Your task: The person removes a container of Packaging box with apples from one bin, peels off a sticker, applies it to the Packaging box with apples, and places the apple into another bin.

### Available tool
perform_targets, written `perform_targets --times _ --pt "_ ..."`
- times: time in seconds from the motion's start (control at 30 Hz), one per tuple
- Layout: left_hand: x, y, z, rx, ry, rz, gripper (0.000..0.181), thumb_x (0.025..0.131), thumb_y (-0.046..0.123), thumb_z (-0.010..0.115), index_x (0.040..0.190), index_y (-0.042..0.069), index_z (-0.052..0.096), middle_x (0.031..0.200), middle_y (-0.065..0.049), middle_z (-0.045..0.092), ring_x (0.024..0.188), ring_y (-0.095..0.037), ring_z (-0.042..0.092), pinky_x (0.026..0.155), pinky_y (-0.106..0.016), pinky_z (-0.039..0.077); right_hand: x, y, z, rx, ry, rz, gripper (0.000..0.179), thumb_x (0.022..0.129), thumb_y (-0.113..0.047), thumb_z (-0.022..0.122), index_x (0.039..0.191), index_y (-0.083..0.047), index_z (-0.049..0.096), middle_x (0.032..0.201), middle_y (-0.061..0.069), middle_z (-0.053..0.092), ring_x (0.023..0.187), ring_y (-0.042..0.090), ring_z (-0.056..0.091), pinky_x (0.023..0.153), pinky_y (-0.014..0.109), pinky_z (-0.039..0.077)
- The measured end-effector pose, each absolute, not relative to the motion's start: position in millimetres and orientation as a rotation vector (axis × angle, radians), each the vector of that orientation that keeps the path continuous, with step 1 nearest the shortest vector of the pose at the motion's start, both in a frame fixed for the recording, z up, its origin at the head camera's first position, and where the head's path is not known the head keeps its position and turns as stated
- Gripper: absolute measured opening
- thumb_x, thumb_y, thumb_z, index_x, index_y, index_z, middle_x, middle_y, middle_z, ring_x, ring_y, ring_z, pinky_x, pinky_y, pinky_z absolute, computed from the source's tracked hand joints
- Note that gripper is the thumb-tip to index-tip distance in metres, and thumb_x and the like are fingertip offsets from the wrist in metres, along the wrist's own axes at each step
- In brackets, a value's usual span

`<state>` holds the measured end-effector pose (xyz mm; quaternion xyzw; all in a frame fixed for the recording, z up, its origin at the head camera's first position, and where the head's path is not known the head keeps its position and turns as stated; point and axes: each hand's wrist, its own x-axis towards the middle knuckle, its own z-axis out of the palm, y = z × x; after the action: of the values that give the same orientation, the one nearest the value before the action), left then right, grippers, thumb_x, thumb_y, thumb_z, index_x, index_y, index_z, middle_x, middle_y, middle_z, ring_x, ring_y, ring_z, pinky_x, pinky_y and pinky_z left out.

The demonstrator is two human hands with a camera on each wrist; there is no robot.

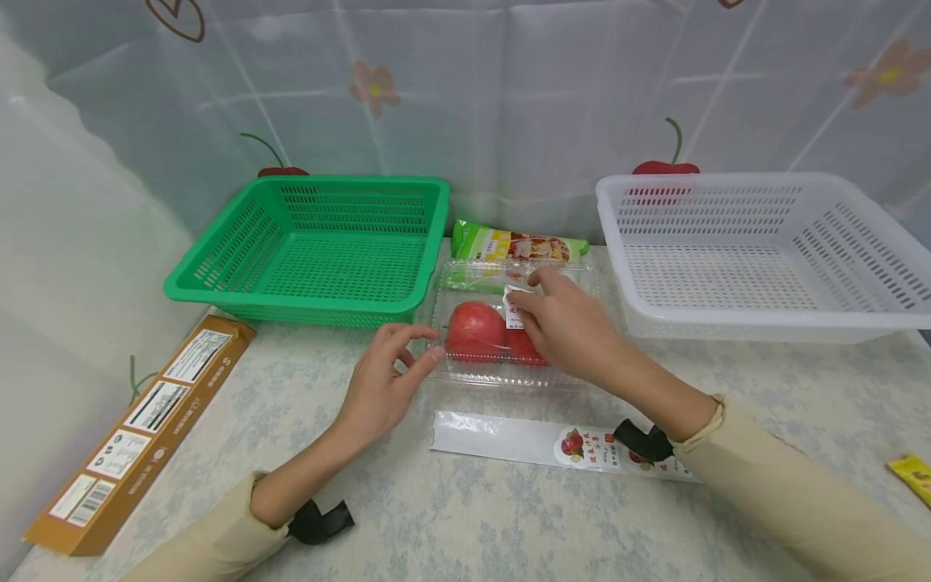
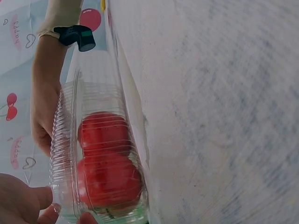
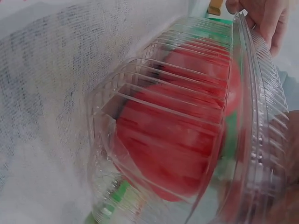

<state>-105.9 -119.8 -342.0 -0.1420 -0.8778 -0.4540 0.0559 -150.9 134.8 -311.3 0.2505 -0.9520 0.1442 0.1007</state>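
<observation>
A clear plastic clamshell box (image 1: pixel 473 376) with two red apples (image 1: pixel 475 330) inside lies in the middle of the table, its lid down. At its left edge, my left hand (image 1: pixel 378 388) holds the rim between thumb and fingers; the left wrist view shows these fingertips at the box's end. Over the lid, my right hand (image 1: pixel 578 327) pinches a small white sticker (image 1: pixel 513 314) with printing, its lower part against the plastic. In the right wrist view the apples (image 3: pixel 168 140) show through the ribbed side, and the sticker is out of sight.
A strip of apple stickers (image 1: pixel 502 436) lies in front of the box. Behind it is a green food packet (image 1: pixel 473 240). A green basket (image 1: pixel 305 303) stands left, a white basket (image 1: pixel 764 323) right. A long brown carton (image 1: pixel 145 428) lies far left, a yellow packet (image 1: pixel 912 475) far right.
</observation>
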Motion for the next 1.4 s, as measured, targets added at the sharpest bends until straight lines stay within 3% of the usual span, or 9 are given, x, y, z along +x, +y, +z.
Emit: perform_targets --times 0.13,0.27,0.37,0.47,0.8,0.93,1.07,1.2,1.4 --pt "-105.3 -120.3 -342.0 -0.427 -2.666 -1.394 0.027 0.096 0.029 0.067 0.118 0.013 0.068 0.117 -0.013 0.055 0.08 -0.017 0.052 0.057 -0.033 0.045 -150.0 135.4 -311.7 0.71 -2.82 0.296 0.034 0.099 -0.023 0.057 0.131 -0.012 0.066 0.132 0.024 0.051 0.117 0.039 0.045 0.087 0.05 0.046" --pt "-104.3 -120.9 -341.8 -0.415 -2.673 -1.406 0.027 0.097 0.03 0.066 0.119 0.014 0.068 0.117 -0.013 0.055 0.079 -0.017 0.051 0.057 -0.032 0.045 -151.3 139.1 -312.9 0.67 -2.873 0.221 0.043 0.102 -0.03 0.043 0.142 -0.019 0.056 0.149 0.026 0.034 0.136 0.045 0.027 0.102 0.061 0.03" --pt "-104.0 -121.2 -341.8 -0.413 -2.677 -1.406 0.028 0.096 0.029 0.067 0.12 0.014 0.067 0.118 -0.013 0.055 0.079 -0.017 0.051 0.057 -0.033 0.046 -153.1 141.8 -313.8 0.657 -2.916 0.214 0.048 0.103 -0.033 0.036 0.148 -0.02 0.048 0.155 0.025 0.026 0.141 0.045 0.019 0.106 0.063 0.022" --pt "-103.9 -121.4 -341.8 -0.414 -2.679 -1.395 0.028 0.096 0.029 0.067 0.12 0.015 0.067 0.118 -0.011 0.056 0.079 -0.017 0.052 0.059 -0.034 0.047 -154.7 142.5 -314.4 0.659 -2.913 0.232 0.051 0.102 -0.035 0.036 0.149 -0.019 0.047 0.155 0.024 0.028 0.141 0.044 0.021 0.109 0.062 0.021" --pt "-105.4 -121.1 -340.9 -0.425 -2.68 -1.399 0.029 0.096 0.03 0.067 0.12 0.014 0.068 0.119 -0.013 0.057 0.08 -0.017 0.054 0.056 -0.032 0.044 -156.5 147.7 -315.6 0.68 -2.731 0.527 0.032 0.093 -0.025 0.062 0.111 -0.001 0.074 0.139 0.024 0.052 0.13 0.042 0.045 0.108 0.055 0.034" --pt "-105.7 -121.0 -340.7 -0.423 -2.684 -1.394 0.029 0.096 0.03 0.067 0.12 0.014 0.068 0.119 -0.013 0.058 0.08 -0.017 0.055 0.056 -0.032 0.044 -157.1 150.3 -316.9 0.701 -2.651 0.548 0.022 0.09 -0.021 0.067 0.088 -0.002 0.077 0.127 0.021 0.062 0.121 0.038 0.055 0.099 0.054 0.044" --pt "-106.1 -120.8 -340.8 -0.419 -2.688 -1.392 0.028 0.096 0.029 0.068 0.12 0.014 0.068 0.12 -0.012 0.057 0.08 -0.017 0.055 0.056 -0.032 0.044 -156.8 151.4 -317.7 0.712 -2.608 0.54 0.023 0.089 -0.02 0.067 0.075 -0.004 0.075 0.116 0.019 0.067 0.114 0.035 0.059 0.093 0.052 0.048" --pt "-105.9 -120.6 -340.4 -0.424 -2.688 -1.39 0.028 0.096 0.029 0.067 0.12 0.014 0.068 0.12 -0.012 0.057 0.08 -0.017 0.055 0.055 -0.032 0.045 -155.8 152.0 -318.0 0.712 -2.615 0.547 0.019 0.089 -0.02 0.068 0.084 -0.003 0.076 0.114 0.019 0.069 0.113 0.036 0.06 0.094 0.052 0.047" --pt "-105.7 -120.7 -339.9 -0.42 -2.7 -1.393 0.027 0.097 0.029 0.066 0.12 0.015 0.067 0.122 -0.013 0.057 0.081 -0.017 0.055 0.057 -0.033 0.046 -155.7 153.5 -317.1 0.722 -2.716 0.583 0.032 0.091 -0.026 0.068 0.116 -0.005 0.073 0.137 0.02 0.056 0.13 0.038 0.045 0.107 0.056 0.033"
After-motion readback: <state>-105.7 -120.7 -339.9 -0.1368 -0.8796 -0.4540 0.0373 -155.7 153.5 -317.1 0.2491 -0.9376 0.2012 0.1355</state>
